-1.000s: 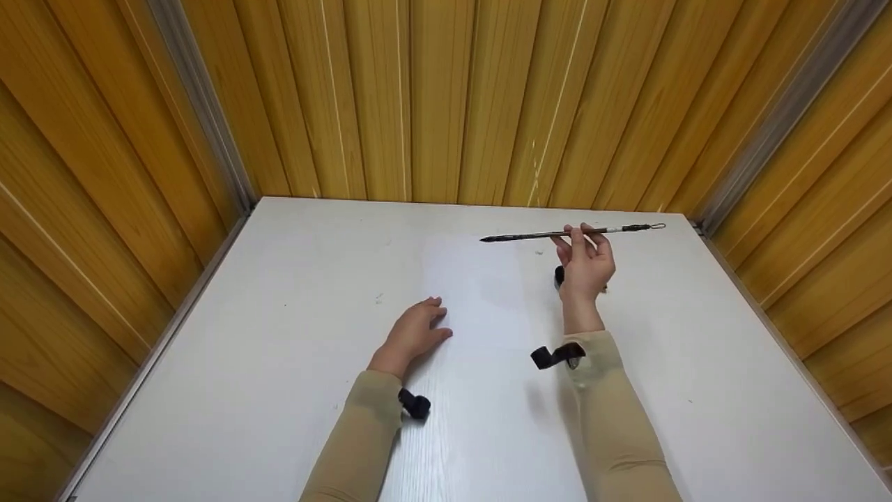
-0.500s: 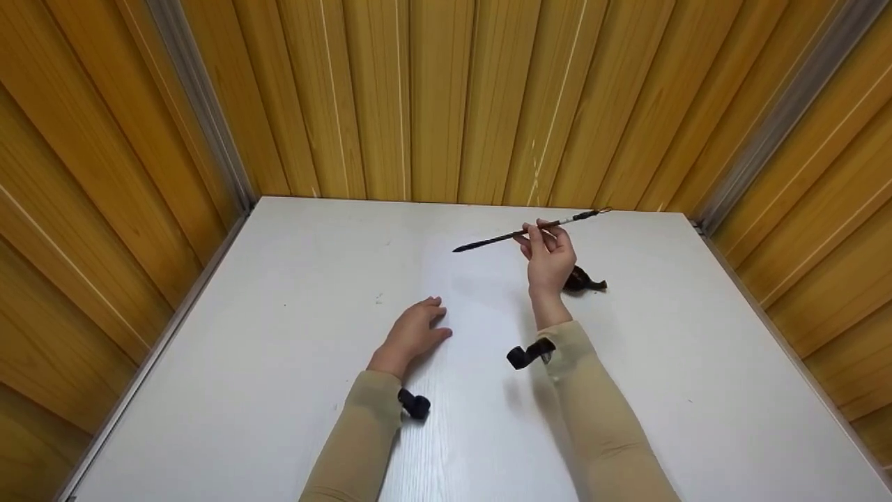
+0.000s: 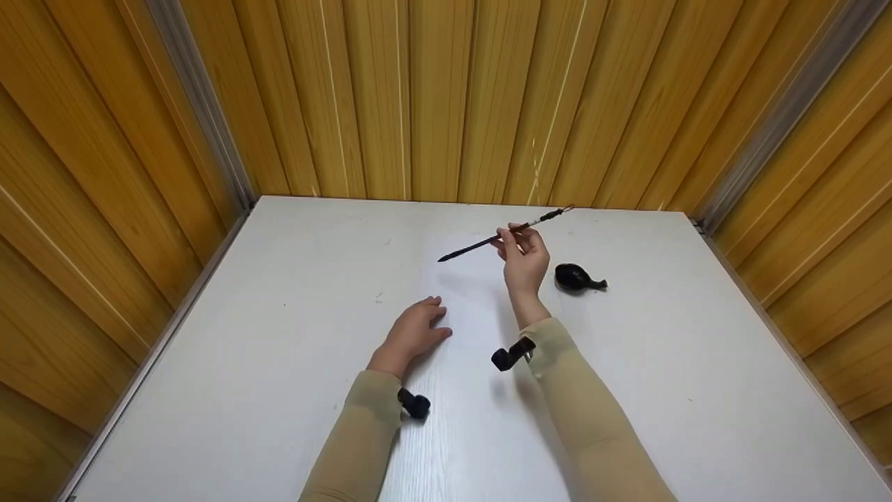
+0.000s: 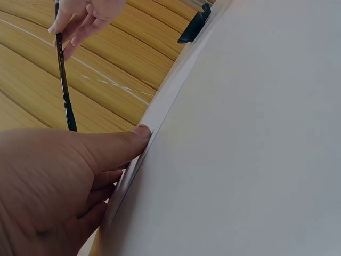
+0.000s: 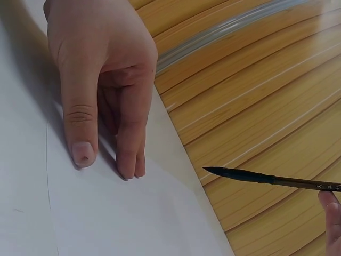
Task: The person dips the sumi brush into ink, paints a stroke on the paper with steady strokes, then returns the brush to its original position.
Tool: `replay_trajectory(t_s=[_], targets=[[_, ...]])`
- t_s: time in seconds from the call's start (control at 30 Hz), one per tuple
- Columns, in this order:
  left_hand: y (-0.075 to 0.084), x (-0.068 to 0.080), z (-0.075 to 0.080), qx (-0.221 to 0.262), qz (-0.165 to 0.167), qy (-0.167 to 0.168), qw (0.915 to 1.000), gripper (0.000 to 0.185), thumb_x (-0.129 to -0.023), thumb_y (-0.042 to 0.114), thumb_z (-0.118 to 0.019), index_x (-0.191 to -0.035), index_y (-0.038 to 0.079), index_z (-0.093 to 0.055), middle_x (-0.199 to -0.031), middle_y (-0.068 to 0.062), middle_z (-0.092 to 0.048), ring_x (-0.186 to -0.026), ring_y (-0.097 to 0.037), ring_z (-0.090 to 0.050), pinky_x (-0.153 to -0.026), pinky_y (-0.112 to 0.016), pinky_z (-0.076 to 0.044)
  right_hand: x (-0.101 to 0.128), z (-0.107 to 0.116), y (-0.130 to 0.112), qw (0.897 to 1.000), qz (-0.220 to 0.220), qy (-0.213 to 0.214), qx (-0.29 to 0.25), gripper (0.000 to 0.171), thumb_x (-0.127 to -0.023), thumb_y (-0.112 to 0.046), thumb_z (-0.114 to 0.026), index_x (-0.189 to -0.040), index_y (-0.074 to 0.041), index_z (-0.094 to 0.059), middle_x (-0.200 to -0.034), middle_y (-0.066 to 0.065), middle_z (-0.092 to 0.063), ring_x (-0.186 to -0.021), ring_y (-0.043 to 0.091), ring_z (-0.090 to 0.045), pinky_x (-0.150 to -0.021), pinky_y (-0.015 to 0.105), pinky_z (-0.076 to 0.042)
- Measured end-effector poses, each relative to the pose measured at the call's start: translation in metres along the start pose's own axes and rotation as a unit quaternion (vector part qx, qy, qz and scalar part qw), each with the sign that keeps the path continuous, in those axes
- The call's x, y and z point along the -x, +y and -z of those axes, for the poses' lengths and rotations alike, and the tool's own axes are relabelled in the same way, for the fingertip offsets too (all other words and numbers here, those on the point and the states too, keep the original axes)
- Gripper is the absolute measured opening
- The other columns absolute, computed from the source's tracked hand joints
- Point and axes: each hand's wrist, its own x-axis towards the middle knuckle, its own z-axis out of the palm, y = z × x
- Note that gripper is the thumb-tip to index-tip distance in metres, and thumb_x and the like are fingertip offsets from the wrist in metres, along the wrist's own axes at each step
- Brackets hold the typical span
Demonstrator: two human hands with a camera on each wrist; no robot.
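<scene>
Head view: we logged our right hand (image 3: 524, 259) pinching a calligraphy brush (image 3: 503, 235) above the white table (image 3: 279, 335), tip pointing left; left hand (image 3: 412, 333) lay flat, fingers relaxed.
Left wrist view: brush (image 4: 64, 80) beyond the thumb.
Right wrist view: brush tip (image 5: 234, 173) aimed toward the left hand (image 5: 101, 69).

Small markings on the brush handle (image 5: 319, 186), too tiny to read

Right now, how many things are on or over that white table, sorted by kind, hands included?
Hands: 2, the left hand resting flat on the table, the right hand holding the brush.
Brushes: 1, a thin dark calligraphy brush held above the table.
Small black objects: 1, a rounded black piece lying beside the right hand.
Total: 4
</scene>
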Motion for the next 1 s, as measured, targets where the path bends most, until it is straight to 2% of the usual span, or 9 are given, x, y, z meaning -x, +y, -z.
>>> replay_trajectory(t_s=[0.13, 0.37, 0.53, 0.8, 1.0], targets=[[0.0, 0.0, -0.001, -0.001, -0.001, 0.001, 1.0, 0.05, -0.096, 0.023, -0.074, -0.139, 0.001, -0.062, -0.159, -0.013, -0.049, -0.152, -0.032, -0.041, -0.129, -0.044, -0.033, 0.003, -0.003, 0.005, 1.0, -0.007, -0.005, 0.013, 0.026, -0.095, -0.008, -0.074, -0.113, 0.007, -0.066, -0.098, 0.012, -0.08, -0.075, 0.013, -0.079, -0.062, 0.015, -0.061], [-0.001, 0.002, 0.001, -0.002, 0.001, 0.003, 1.0, 0.049, -0.096, 0.022, -0.074, -0.139, 0.001, -0.062, -0.158, -0.013, -0.049, -0.152, -0.033, -0.041, -0.129, -0.045, -0.033, 0.006, -0.008, 0.015, 0.999, -0.007, -0.013, 0.043, 0.017, -0.095, -0.007, -0.073, -0.11, 0.002, -0.068, -0.101, 0.017, -0.079, -0.076, 0.011, -0.078, -0.064, 0.015, -0.061], [-0.003, 0.003, 0.001, -0.004, -0.006, 0.006, 1.0, 0.049, -0.096, 0.022, -0.074, -0.137, 0.0, -0.063, -0.157, -0.014, -0.051, -0.15, -0.034, -0.043, -0.128, -0.046, -0.035, 0.008, -0.011, 0.022, 0.998, -0.006, -0.02, 0.064, 0.018, -0.096, -0.007, -0.072, -0.11, 0.003, -0.068, -0.103, 0.018, -0.078, -0.079, 0.012, -0.079, -0.066, 0.016, -0.062], [-0.004, 0.002, 0.001, 0.007, -0.005, 0.007, 0.9999, 0.048, -0.095, 0.021, -0.074, -0.137, 0.0, -0.064, -0.157, -0.014, -0.051, -0.151, -0.033, -0.042, -0.129, -0.045, -0.034, 0.012, -0.013, 0.027, 0.998, -0.001, -0.03, 0.052, 0.02, -0.096, -0.003, -0.071, -0.112, 0.009, -0.065, -0.101, 0.022, -0.077, -0.077, 0.012, -0.078, -0.063, 0.015, -0.061], [-0.003, 0.002, 0.0, 0.008, 0.002, 0.007, 0.9999, 0.049, -0.095, 0.02, -0.075, -0.138, 0.0, -0.063, -0.157, -0.013, -0.051, -0.151, -0.032, -0.042, -0.129, -0.045, -0.033, 0.014, -0.014, 0.028, 0.998, -0.009, -0.032, 0.061, 0.018, -0.096, -0.005, -0.072, -0.111, 0.005, -0.067, -0.103, 0.022, -0.077, -0.077, 0.01, -0.078, -0.064, 0.015, -0.061]])
